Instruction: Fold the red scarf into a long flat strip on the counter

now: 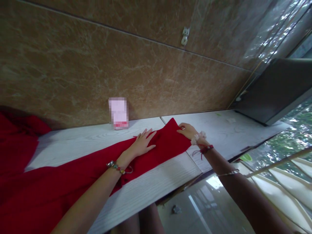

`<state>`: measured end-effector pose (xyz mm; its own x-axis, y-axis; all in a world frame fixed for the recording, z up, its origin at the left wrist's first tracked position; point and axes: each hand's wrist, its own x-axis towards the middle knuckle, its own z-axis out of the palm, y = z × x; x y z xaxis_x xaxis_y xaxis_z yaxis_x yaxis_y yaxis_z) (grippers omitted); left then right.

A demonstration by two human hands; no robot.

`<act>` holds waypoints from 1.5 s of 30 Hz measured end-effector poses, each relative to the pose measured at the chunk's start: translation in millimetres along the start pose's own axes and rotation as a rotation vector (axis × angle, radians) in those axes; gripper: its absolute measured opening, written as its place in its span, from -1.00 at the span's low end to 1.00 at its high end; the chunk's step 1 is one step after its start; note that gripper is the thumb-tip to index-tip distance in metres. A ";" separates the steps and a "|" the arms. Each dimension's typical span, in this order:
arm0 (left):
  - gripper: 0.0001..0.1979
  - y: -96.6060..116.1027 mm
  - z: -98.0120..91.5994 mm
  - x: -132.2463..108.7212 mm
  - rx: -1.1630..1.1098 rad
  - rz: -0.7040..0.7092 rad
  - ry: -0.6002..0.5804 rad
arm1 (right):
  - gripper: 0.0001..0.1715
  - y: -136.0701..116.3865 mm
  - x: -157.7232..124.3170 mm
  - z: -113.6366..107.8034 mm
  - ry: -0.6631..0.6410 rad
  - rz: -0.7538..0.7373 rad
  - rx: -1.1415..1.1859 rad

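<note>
Two hands on the end of a long, plain red fabric piece (168,139) laid along a white wood-grain board (153,185).

The left hand (141,144) lies palm down on the fabric, fingers spread and clasping nothing; the right hand (188,131) has its fingers bent at the fabric's end edge, and whether they pinch it cannot be told. A pointed corner of the fabric lies just beside the right fingertips, while the rest runs back under the left forearm toward a bunched red heap well apart from the left hand. Beyond the left hand, against the brown marbled wall tiles (85,71), stands a pale pink block (118,112) with a red band, blurred by pixelation. Well past the right hand is a dark grey box-like object (273,91).
</note>
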<state>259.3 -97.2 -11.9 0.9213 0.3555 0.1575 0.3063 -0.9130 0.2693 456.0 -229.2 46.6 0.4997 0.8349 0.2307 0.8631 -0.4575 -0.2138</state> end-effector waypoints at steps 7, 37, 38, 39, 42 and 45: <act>-0.63 5.8 -41.5 3.4 0.044 0.309 0.115 | -0.66 -72.2 -68.8 6.7 -0.145 -0.334 -0.056; -0.50 35.3 14.4 19.9 0.103 0.117 -0.321 | -0.54 37.4 -13.3 66.8 -0.110 -0.318 -0.003; -0.50 34.6 12.7 19.8 0.110 0.117 -0.323 | -0.54 37.6 -10.6 73.4 -0.139 -0.370 -0.014; -0.50 33.4 11.4 18.8 0.118 0.123 -0.318 | -0.53 39.2 -8.8 79.1 -0.156 -0.406 -0.029; -0.55 25.9 10.0 11.4 0.135 0.185 -0.305 | -0.47 47.0 -7.2 87.6 -0.179 -0.379 -0.064; -0.57 17.3 8.8 3.1 0.140 0.234 -0.313 | -0.41 51.3 -7.8 84.7 -0.229 -0.308 -0.071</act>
<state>269.5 -113.7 -15.1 0.9917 0.0764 -0.1035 0.0893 -0.9880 0.1258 490.1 -233.3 -46.6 0.1942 0.9795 0.0542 0.9770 -0.1882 -0.1000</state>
